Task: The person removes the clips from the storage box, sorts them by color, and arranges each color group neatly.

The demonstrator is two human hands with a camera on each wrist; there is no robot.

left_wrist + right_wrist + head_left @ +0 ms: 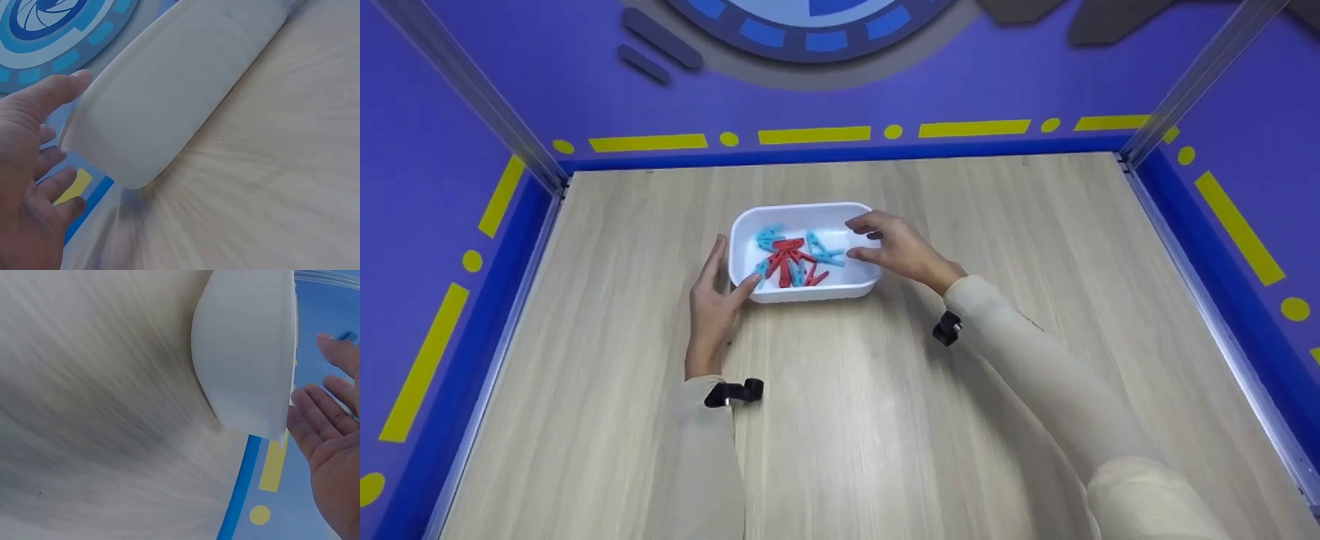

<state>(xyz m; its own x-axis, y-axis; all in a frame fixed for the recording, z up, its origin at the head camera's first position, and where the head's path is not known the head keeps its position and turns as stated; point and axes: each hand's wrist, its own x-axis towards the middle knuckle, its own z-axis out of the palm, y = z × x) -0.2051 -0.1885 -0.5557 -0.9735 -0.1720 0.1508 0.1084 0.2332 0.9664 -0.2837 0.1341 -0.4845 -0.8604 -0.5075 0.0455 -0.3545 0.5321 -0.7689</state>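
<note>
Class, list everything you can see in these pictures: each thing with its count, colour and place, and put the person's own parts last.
Tub: one, white, rounded corners, middle of the table.
Clothes pegs: a jumbled heap, red and light blue, inside the tub; exact count cannot be told.
Table: one, pale wood grain, under everything.
Walls: purple, with yellow dashes and dots and a blue band, round three sides of the table.
Wrist cameras: two, black, one on each forearm.
Sleeves: two, cream.
Left hand: fingers straight, against the tub's left end.
Right hand: relaxed, over the tub's right rim, holding nothing visible.
</note>
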